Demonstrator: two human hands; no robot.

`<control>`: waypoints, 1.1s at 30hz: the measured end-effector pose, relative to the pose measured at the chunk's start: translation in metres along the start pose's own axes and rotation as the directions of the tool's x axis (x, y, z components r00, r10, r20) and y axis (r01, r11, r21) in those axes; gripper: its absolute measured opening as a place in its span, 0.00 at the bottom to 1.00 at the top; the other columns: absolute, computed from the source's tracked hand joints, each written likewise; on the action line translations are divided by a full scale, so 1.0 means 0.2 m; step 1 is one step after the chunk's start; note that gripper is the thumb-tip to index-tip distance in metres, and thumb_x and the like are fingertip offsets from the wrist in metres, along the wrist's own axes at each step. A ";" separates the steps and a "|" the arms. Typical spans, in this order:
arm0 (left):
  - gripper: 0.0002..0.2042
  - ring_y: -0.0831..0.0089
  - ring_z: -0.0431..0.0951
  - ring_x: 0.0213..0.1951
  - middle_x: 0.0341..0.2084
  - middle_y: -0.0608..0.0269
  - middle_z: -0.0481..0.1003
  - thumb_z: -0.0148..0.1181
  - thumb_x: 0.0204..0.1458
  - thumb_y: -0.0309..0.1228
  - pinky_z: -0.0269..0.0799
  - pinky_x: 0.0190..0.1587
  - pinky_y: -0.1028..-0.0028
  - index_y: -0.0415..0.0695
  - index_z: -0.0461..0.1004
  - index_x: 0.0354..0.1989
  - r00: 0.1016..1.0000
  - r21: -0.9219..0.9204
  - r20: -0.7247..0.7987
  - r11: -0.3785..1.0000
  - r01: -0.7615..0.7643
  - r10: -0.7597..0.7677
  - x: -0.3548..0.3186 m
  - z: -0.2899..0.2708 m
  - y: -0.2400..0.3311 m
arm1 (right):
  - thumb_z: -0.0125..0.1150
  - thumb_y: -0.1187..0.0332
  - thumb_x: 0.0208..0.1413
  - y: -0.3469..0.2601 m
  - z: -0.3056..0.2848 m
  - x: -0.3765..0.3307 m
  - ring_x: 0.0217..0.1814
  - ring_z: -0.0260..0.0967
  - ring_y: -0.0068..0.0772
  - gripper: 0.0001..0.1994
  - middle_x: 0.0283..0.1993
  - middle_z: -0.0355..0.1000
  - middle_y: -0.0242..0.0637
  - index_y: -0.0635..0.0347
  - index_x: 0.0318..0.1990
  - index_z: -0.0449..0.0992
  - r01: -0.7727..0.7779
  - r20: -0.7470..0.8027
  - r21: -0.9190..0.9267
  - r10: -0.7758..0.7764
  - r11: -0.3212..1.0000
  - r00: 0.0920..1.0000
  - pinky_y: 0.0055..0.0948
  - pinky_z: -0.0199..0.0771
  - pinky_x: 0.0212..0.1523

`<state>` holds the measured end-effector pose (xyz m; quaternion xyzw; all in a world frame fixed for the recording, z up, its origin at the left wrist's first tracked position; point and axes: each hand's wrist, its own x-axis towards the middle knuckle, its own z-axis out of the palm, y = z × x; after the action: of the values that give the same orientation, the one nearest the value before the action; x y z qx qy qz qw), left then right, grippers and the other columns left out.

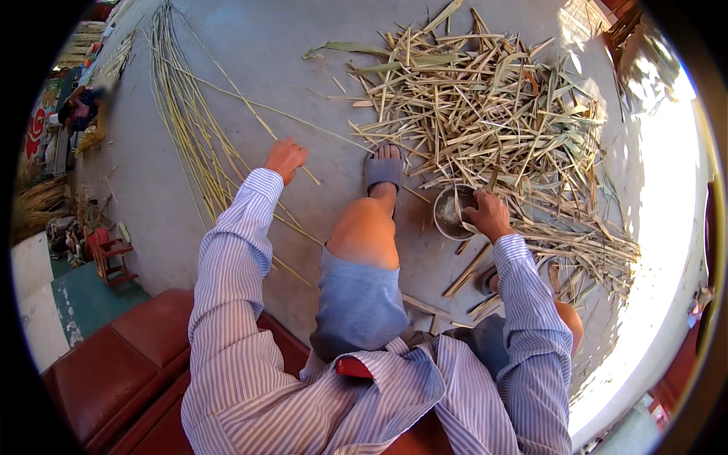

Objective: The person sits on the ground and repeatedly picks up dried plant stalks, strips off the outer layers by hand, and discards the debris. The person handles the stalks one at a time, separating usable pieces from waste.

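Dry, straw-coloured cane covers the concrete floor [318,53] in the head view, where a person in a striped shirt sits on a red-brown padded bench [114,356] and leans forward over one bare knee. The left hand [285,159] reaches out to the long green-yellow stalks [189,129] lying in a loose sheaf on the person's left, its fingers curled down onto one thin stalk; whether they have closed fully round it cannot be told. The right hand [489,214] rests on the rim of a small metal bowl [453,212] just beside the sandalled foot [384,171], fingers bent over the edge. The two hands are well apart, one to each side of the leg. Behind the bowl lies a wide heap of cut strips and husks [493,121]. The risks appear plain: split cane edges could nick bare fingers or the exposed knee, a stalk dragged in across the floor might catch the foot or knock the bowl over, and loose offcuts [470,269] underfoot could roll beneath a sandal when the person shifts.
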<state>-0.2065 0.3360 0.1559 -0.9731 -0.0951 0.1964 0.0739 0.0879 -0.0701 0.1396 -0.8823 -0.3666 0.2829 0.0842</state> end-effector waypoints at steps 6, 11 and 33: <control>0.29 0.59 0.76 0.45 0.44 0.52 0.72 0.62 0.40 0.20 0.72 0.43 0.62 0.38 0.65 0.55 0.989 0.007 0.137 0.999 0.049 -0.049 0.42 0.26 0.18 | 0.65 0.71 0.40 0.05 0.19 0.02 0.47 0.71 0.53 0.25 0.43 0.70 0.48 0.57 0.50 0.68 -0.006 -0.044 -0.088 0.002 0.996 0.999 0.47 0.73 0.42; 0.28 0.58 0.76 0.44 0.45 0.52 0.72 0.61 0.41 0.20 0.72 0.43 0.62 0.39 0.65 0.55 0.988 -0.061 0.146 0.998 -0.036 0.044 0.70 0.35 0.28 | 0.65 0.62 0.47 0.07 0.27 0.04 0.46 0.72 0.53 0.27 0.46 0.69 0.49 0.58 0.54 0.66 -0.109 -0.077 -0.033 0.106 0.993 0.991 0.46 0.75 0.41; 0.09 0.51 0.79 0.42 0.36 0.52 0.79 0.56 0.49 0.31 0.74 0.42 0.54 0.46 0.77 0.38 0.692 -0.178 0.722 0.968 0.174 0.009 -1.02 0.57 0.20 | 0.56 0.57 0.51 0.11 0.00 0.39 0.35 0.73 0.58 0.12 0.31 0.75 0.51 0.55 0.30 0.80 0.259 0.081 0.008 -0.258 0.966 0.963 0.52 0.74 0.38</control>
<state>-0.4301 0.2657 0.1192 -0.8156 -0.1827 0.5438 -0.0747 0.1457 -0.0323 0.0988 -0.8148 -0.4821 0.3045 0.1042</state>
